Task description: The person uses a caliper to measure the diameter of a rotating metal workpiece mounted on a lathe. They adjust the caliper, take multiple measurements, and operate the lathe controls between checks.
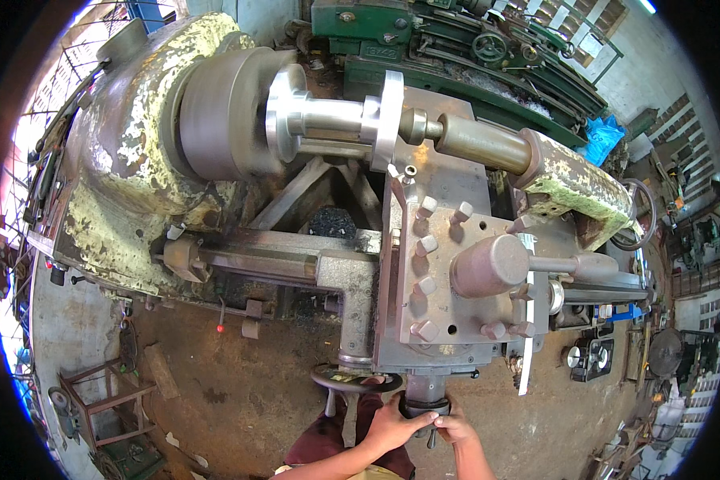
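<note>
Grip of left hand (396,426) and right hand (455,424): both closed around one round cross-slide crank (426,409), my thumbs nearly meeting on top; fingertips underneath hidden. Held from both sides, I judge, for even, fine control.

Cross-slide crank: at the near end of the slide, in front of my body, presumably placed there for easy reach. Small dark handle (432,438) projecting below, between my hands.

Carriage handwheel (356,378): to the left, untouched, upright handle at its near rim.

Tool post (436,312): square, studded with bolts, above the slide; the bolts probably clamp cutting tools. Clamp lever (572,264) on its domed top, pointing right.

Bright flanged workpiece (336,116): between chuck (228,112) and tailstock centre (414,126), apparently so both ends are supported. Chuck blurred, as though turning.

Tailstock (576,184): right of the workpiece, flaking pale paint.

Pale flat strip (526,352): along the tool post's right side; purpose unclear.

Green lathe (472,68): behind, with blue bag (604,140) near its right end.
</note>
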The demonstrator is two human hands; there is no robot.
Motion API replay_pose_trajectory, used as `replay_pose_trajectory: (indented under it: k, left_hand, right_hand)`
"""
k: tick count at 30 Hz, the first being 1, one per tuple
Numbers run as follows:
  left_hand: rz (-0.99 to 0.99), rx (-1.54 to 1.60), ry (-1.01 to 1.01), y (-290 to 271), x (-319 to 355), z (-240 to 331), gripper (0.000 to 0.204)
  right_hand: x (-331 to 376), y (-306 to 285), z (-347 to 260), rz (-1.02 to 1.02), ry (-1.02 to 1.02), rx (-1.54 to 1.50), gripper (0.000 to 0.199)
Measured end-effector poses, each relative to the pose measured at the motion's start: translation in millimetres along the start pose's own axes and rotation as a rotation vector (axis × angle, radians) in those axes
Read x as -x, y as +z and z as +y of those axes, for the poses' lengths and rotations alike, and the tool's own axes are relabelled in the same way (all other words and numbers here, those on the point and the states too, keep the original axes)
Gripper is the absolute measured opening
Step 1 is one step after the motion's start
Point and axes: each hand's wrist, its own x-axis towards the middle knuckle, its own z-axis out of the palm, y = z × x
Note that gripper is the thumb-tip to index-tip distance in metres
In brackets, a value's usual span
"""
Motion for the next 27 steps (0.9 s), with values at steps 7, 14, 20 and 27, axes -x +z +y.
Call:
replay_pose_trajectory:
  k: [7, 14, 20, 27]
  left_hand:
    - [0.01, -0.033, -0.029, 0.4, 3.7, 3.5, 0.088]
    - [0.019, -0.09, 0.011, -2.1, 6.0, 3.8, 0.085]
    - [0.593, -0.009, 0.385, -53.8, 13.5, -20.7, 0.022]
    - [0.287, 0.539, -0.521, -152.5, -76.2, -117.2, 0.037]
  right_hand:
    - [-0.3, -1.1, 0.3, -0.014, 0.009, -0.026, 0.112]
    - [0.3, -1.7, 1.4, -0.005, 0.021, -0.049, 0.111]
    - [6.4, 4.1, 3.0, 0.129, -0.027, -0.023, 0.112]
    - [15.0, 35.9, -11.5, 0.224, -0.146, 0.289, 0.108]
